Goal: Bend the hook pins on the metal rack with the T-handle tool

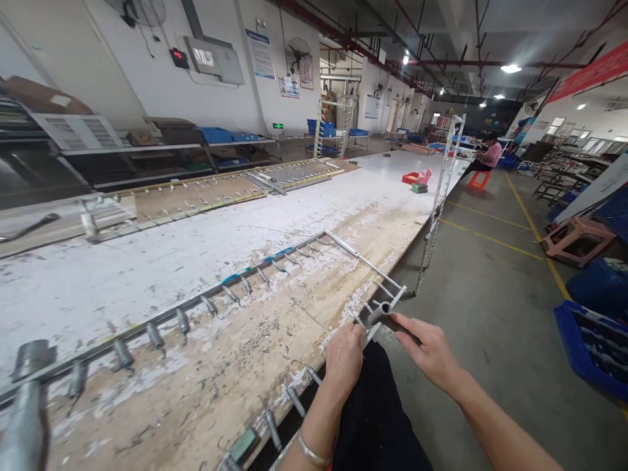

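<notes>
The frame (380,271) lies on the table's (171,255) near edge, with the left hand (343,356) and right hand (426,350) at its end. A pegged rail (196,297) runs off to its left. Crates (591,350) sit on the floor (490,294) to the right.

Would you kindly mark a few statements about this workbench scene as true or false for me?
The left hand grips the metal frame at the edge of the workbench. True.
The right hand is empty. False: it holds a dark tool.
The left wrist wears a bracelet. True.
The red tray lies on the floor. False: it lies on the workbench.
A person in a pink top sits at the far end. True.
</notes>
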{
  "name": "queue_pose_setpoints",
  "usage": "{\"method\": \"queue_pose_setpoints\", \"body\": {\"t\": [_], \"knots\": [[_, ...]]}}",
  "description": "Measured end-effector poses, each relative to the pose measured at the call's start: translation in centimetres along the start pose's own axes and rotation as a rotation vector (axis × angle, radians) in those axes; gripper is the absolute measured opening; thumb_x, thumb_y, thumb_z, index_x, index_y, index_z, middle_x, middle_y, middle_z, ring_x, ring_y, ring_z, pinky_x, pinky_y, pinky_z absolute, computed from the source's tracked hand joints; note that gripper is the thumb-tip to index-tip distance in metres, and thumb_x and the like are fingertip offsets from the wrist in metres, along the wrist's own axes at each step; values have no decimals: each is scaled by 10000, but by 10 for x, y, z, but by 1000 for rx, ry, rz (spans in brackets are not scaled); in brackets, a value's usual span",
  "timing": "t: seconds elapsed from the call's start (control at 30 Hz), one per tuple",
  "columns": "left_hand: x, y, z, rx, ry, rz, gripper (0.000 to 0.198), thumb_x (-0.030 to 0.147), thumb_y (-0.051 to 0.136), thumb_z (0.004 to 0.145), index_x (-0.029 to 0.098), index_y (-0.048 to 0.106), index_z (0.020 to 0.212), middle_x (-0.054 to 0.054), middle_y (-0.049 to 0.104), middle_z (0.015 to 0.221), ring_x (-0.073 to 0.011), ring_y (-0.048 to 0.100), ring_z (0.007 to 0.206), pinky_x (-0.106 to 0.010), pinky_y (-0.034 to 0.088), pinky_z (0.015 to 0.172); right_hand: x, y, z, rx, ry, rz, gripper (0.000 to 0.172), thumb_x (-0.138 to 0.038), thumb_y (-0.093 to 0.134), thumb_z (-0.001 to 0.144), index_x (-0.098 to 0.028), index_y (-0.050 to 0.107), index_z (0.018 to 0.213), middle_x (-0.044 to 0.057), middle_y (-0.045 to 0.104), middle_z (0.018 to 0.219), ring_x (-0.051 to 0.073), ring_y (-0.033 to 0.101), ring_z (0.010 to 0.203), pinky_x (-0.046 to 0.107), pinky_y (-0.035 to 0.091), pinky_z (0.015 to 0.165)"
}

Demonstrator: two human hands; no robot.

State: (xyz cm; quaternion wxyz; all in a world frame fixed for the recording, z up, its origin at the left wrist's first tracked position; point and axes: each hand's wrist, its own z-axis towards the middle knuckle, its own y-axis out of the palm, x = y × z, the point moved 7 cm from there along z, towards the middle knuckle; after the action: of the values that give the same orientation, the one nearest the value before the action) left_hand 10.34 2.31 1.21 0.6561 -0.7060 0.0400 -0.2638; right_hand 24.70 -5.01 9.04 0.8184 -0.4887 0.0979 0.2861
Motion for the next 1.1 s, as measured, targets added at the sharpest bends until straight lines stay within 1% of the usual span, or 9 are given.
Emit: {"method": "queue_pose_setpoints", "body": {"t": [0.07, 0.17, 0.23, 0.37, 0.53, 0.73, 0.9, 0.97, 1.1], "knots": [[0, 0, 0, 17, 4, -5, 238, 224, 388, 952, 220, 623, 910, -40, 628, 897, -182, 578, 834, -264, 306, 643, -2, -2, -1, 58, -16, 27, 369, -291, 423, 989, -222, 569, 1321, 60, 730, 941, 174, 687, 803, 252, 533, 710], [-1, 1, 0, 45, 2, -36, 268, 249, 373, 965, 217, 628, 889, -35, 631, 877, -181, 583, 832, -264, 306, 639, 2, 9, -1, -53, 4, -58, 339, -301, 442, 979, -249, 622, 1262, 33, 733, 812, 169, 690, 705, 245, 536, 635], [-4, 1, 0, 63, -8, -67, 297, 270, 359, 975, 216, 634, 878, -35, 640, 880, -182, 587, 841, -263, 317, 650, 8, 11, -1, -97, 39, -76, 323, -306, 459, 971, -264, 639, 1237, 36, 747, 870, 177, 706, 756, 253, 553, 668], [-6, -2, -1, 96, -11, -177, 283, 282, 383, 974, 220, 647, 897, -31, 655, 898, -173, 598, 864, -254, 353, 700, 11, -13, 0, 95, 73, 53, 331, -302, 480, 966, -223, 626, 1253, 77, 712, 1135, 216, 682, 1016, 303, 556, 854], [1, -6, -3, 105, 83, -233, 286, 260, 385, 971, 198, 653, 895, -47, 640, 879, -182, 596, 879, -261, 382, 742, 1, -18, -10, 213, 7, 111, 314, -279, 498, 956, -215, 635, 1231, 77, 736, 1040, 210, 707, 917, 291, 576, 781], [0, -2, -2, 124, 102, -179, 311, 233, 359, 967, 174, 639, 845, -64, 622, 843, -189, 583, 825, -271, 388, 700, -8, 12, -11, -42, -25, -40, 329, -270, 466, 973, -251, 615, 1265, 41, 743, 875, 158, 703, 735, 228, 556, 645], [1, -3, -3, 158, 108, -204, 333, 231, 340, 974, 180, 659, 891, -66, 623, 852, -193, 588, 843, -273, 393, 710, -17, -24, -7, 239, -49, 118, 340, -228, 506, 947, -227, 596, 1275, 59, 733, 966, 178, 702, 819, 247, 560, 712], [2, -3, -2, 145, 111, -197, 322, 226, 355, 969, 181, 663, 887, -65, 621, 849, -192, 588, 839, -272, 393, 710, -14, -27, -10, 276, -45, 125, 336, -224, 510, 944, -221, 599, 1268, 58, 732, 953, 180, 702, 805, 247, 559, 698], [2, -2, -2, 102, 130, -173, 277, 171, 384, 940, 182, 659, 911, -63, 622, 874, -191, 580, 858, -273, 398, 726, -5, -1, -12, 44, -26, -2, 319, -262, 462, 970, -220, 625, 1241, 51, 738, 887, 172, 701, 757, 242, 552, 658]]}}
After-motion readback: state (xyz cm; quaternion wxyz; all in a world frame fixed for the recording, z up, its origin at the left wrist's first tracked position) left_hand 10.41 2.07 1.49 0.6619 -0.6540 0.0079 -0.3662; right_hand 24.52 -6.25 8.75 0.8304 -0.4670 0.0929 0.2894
